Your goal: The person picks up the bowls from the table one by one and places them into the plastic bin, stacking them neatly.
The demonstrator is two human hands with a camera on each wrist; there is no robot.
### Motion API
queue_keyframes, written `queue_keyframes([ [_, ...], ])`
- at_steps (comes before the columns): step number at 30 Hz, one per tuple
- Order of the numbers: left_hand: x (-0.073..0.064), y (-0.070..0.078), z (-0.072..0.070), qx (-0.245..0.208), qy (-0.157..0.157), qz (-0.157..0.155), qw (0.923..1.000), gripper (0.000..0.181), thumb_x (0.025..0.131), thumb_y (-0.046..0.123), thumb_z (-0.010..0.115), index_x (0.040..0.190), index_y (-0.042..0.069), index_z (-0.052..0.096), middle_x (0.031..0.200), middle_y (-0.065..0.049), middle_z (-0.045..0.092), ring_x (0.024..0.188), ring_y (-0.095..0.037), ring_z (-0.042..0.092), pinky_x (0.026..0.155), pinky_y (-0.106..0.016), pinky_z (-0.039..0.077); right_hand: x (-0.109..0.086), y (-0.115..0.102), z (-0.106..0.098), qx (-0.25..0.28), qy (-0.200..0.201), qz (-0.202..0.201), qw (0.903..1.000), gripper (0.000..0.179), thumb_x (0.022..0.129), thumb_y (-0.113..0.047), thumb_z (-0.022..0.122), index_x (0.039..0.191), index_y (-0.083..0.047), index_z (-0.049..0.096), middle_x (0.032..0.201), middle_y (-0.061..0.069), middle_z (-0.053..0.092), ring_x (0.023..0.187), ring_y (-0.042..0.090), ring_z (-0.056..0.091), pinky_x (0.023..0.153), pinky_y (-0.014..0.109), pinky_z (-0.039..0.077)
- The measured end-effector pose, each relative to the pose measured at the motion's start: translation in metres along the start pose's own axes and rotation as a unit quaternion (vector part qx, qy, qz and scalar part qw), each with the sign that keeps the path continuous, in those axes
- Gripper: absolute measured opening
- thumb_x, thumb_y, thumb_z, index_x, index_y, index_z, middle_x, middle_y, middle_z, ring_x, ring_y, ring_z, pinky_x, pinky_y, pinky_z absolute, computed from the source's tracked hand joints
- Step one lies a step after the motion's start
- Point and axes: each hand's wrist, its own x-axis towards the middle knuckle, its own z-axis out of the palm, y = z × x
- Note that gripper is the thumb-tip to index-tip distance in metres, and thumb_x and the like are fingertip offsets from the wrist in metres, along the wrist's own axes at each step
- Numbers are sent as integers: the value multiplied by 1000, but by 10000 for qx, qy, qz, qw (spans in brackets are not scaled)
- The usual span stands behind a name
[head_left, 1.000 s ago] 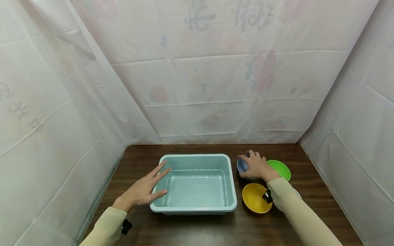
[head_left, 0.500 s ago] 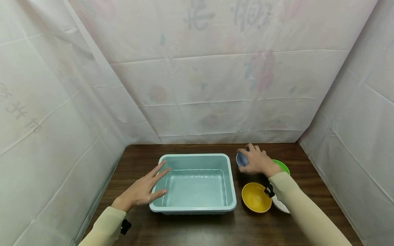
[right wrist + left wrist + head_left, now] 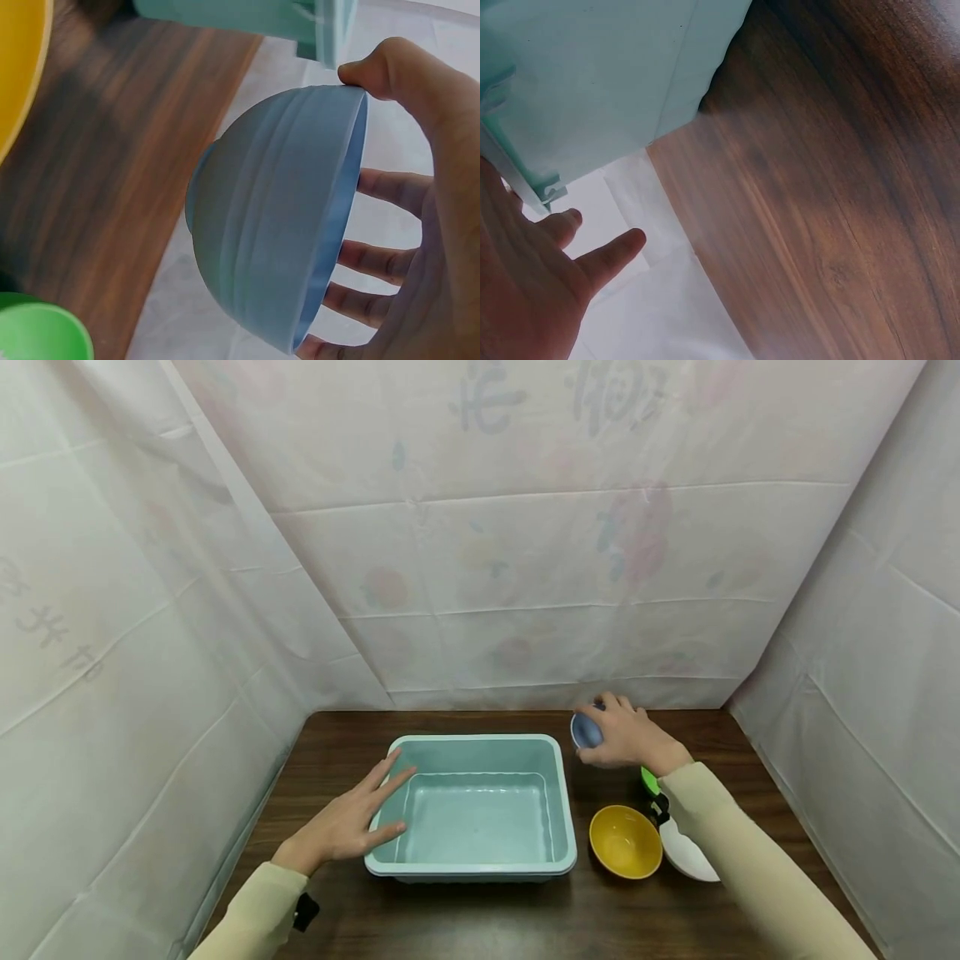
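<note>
My right hand holds a blue bowl by its rim, raised over the back of the table to the right of the basin. In the right wrist view the bowl is tilted on its side, thumb on one edge of the rim and fingertips along the inside. My left hand is spread over the left rim of a pale green rectangular basin. Its thumb and fingers are extended and hold nothing; the left wrist view shows the hand beside the basin's outer wall.
A yellow bowl stands right of the basin. Behind the right forearm, a green bowl and a white dish are partly hidden. White sheeting encloses the dark wooden table at the back and sides.
My right hand has lifted the blue bowl up and away toward the back, slightly left. The forearm now covers more of the green bowl and less of the white dish. My left hand stays put.
</note>
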Motion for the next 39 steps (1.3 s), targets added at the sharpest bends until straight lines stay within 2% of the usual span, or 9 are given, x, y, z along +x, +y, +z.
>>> queue_keyframes([
  [4, 1, 1, -1, -98, -38, 26, 9999, 82, 98, 44, 66, 166, 28, 23, 175, -9, 4, 109, -28, 70, 57, -24, 43, 4, -5, -11, -25, 41, -63, 10000, 77, 84, -54, 72, 152, -23, 51, 152, 26, 41, 128, 48, 47, 92, 72, 45],
  [8, 1, 3, -2, -54, -18, 58, 10000, 81, 98, 42, 67, 166, 25, 25, 175, -10, 5, 100, -24, 72, 56, -23, 42, 7, -10, -21, -4, 56, -118, 9999, 77, 84, -54, 72, 152, -23, 51, 154, 25, 39, 130, 47, 46, 95, 71, 45],
  [12, 2, 2, -2, 41, 22, 81, 10000, 83, 96, 41, 69, 166, 26, 25, 175, -10, 6, 106, -24, 71, 58, -24, 44, 12, -17, -29, 7, 140, -222, 9997, 76, 85, -53, 72, 152, -25, 51, 151, 23, 41, 126, 45, 47, 95, 69, 45],
  [17, 3, 0, 0, 95, 34, 128, 9999, 82, 97, 46, 67, 166, 28, 25, 174, -10, 8, 109, -26, 71, 59, -24, 44, 18, -26, -33, -98, 205, -353, 9991, 76, 83, -56, 72, 151, -27, 52, 149, 21, 43, 123, 43, 50, 95, 69, 45],
  [23, 1, 1, 1, -35, -17, 123, 9999, 82, 98, 48, 65, 166, 33, 21, 175, -8, 6, 114, -27, 69, 59, -24, 44, 22, -40, -35, -129, 219, -503, 9984, 75, 84, -56, 72, 150, -28, 54, 151, 20, 42, 125, 43, 50, 96, 71, 44],
  [27, 3, 1, 1, 79, -13, 118, 9999, 83, 98, 49, 64, 166, 32, 20, 175, -8, 6, 120, -28, 67, 60, -25, 46, 26, -49, -37, -196, 188, -571, 9980, 75, 84, -57, 72, 150, -28, 53, 151, 20, 42, 126, 41, 50, 95, 68, 46],
  [33, 5, 1, -2, 138, -19, 140, 9998, 85, 98, 51, 64, 167, 29, 19, 175, -9, 7, 119, -30, 67, 62, -28, 48, 30, -66, -36, -228, 146, -756, 9968, 75, 84, -56, 72, 151, -29, 52, 150, 19, 43, 125, 40, 50, 95, 65, 47],
  [36, 4, 1, -2, 82, -87, 141, 9998, 86, 98, 51, 63, 167, 30, 16, 175, -9, 5, 131, -36, 59, 62, -28, 48, 32, -76, -33, -219, 126, -884, 9958, 75, 84, -57, 71, 151, -29, 52, 150, 20, 43, 125, 41, 50, 96, 66, 47],
  [39, 3, 0, -1, 126, -106, 105, 9998, 87, 98, 52, 62, 167, 32, 14, 175, -11, 3, 132, -35, 59, 65, -31, 51, 36, -87, -28, -214, 113, -997, 9947, 74, 83, -57, 71, 149, -29, 53, 151, 19, 43, 127, 40, 50, 96, 67, 46],
])
